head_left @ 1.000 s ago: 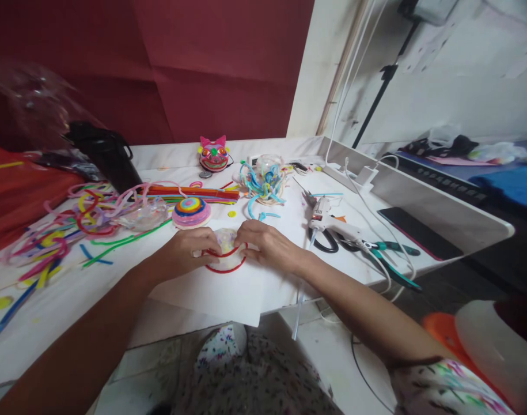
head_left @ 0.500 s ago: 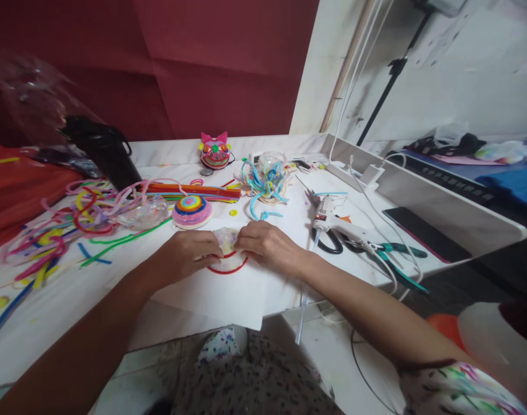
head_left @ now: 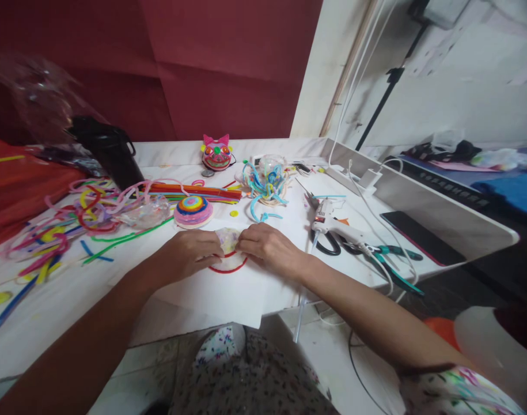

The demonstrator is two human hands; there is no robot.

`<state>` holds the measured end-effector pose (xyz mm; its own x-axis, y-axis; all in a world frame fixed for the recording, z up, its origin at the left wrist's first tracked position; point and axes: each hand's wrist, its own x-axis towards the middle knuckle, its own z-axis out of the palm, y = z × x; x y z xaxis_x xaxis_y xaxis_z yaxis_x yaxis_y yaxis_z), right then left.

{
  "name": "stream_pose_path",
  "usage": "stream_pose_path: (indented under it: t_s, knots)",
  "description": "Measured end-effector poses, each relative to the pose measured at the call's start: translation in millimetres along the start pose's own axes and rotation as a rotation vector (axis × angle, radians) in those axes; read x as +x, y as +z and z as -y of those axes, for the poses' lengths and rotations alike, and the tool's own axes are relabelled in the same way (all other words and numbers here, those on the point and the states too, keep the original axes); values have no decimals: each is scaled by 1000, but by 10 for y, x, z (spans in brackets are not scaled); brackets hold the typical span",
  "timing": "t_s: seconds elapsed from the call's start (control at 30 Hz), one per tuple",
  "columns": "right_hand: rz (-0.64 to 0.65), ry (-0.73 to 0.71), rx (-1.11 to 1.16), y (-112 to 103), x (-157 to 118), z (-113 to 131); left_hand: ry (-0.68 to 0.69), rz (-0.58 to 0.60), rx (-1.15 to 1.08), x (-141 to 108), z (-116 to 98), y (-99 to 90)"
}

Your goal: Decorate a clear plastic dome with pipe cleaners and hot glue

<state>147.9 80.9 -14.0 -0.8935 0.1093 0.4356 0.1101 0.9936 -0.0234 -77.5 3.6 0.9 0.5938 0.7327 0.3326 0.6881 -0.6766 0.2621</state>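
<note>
Both hands meet on a pale, rounded piece [head_left: 227, 237] edged with curved red strips [head_left: 228, 270], over a white paper sheet [head_left: 211, 300]. My left hand [head_left: 197, 252] pinches its left side with fingertips bent inward. On the opposite side, my right hand [head_left: 266, 245] presses its fingers closed against the edge. The fingers hide parts of the piece. Just behind my left hand sits a dome [head_left: 193, 212] coiled in pink, blue, orange and yellow. Light-blue pipe cleaners [head_left: 263, 187] lie tangled beyond my right hand.
Right of my hands lie a hot glue gun [head_left: 328, 218], green-handled pliers [head_left: 397, 271] and a dark phone [head_left: 419, 236]. Pipe cleaners [head_left: 90, 210] and a black container [head_left: 110, 153] occupy the left. A pink-eared mask [head_left: 217, 154] stands at the back.
The view has shifted slightly. Both hands keep the same hold on the pale piece, and nothing on the table has visibly moved.
</note>
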Motion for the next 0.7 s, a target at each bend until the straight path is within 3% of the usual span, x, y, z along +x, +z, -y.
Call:
stream_pose_path:
  t_s: [0.13,0.27,0.37,0.47,0.7]
  knots:
    - [-57,47,87,-50,-85,-6,13,-108,-14,8,0,-16]
    - [-188,156,171,-80,-255,-8,-188,-251,34,-9,56,-39]
    - [-217,267,215,-73,-386,-2,-300,-300,46,-29,139,-50]
    - [-189,337,242,-43,-477,-10,-345,-245,-36,-59,257,-36]
    - [-32,445,205,77,-422,-54,-488,84,-142,-146,453,5]
